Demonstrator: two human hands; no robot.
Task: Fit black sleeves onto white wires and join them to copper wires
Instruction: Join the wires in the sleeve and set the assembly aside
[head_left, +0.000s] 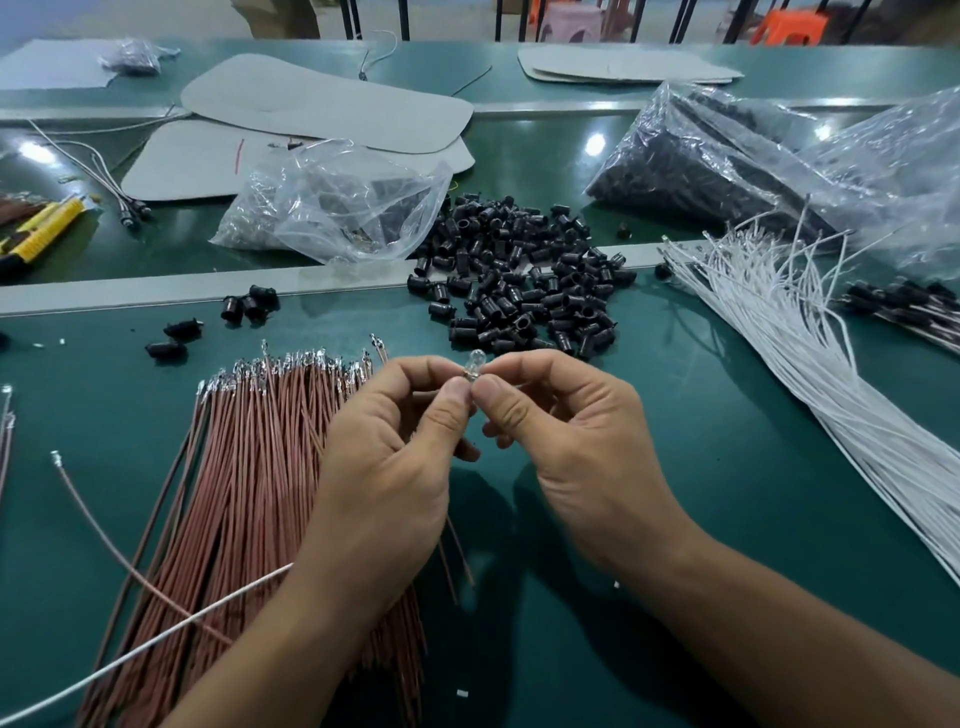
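Both hands meet above the green table, pinching a small clear bulb (475, 361) between thumbs and forefingers. My left hand (387, 457) also holds a copper wire that hangs down below the palm, and a white wire (156, 642) trails out to the lower left from under it. My right hand (569, 441) pinches the bulb's base from the right. A fan of copper wires (234, 493) with metal tips lies under my left hand. Black sleeves (519, 280) are heaped beyond the hands. A bundle of white wires (810, 364) lies on the right.
Clear bags (337, 202) of parts sit behind the sleeves, and a bigger one (727, 150) at the back right. A yellow utility knife (36, 234) lies at far left. Grey card sheets (322, 104) lie on the rear table. Loose sleeves (249, 306) dot the left.
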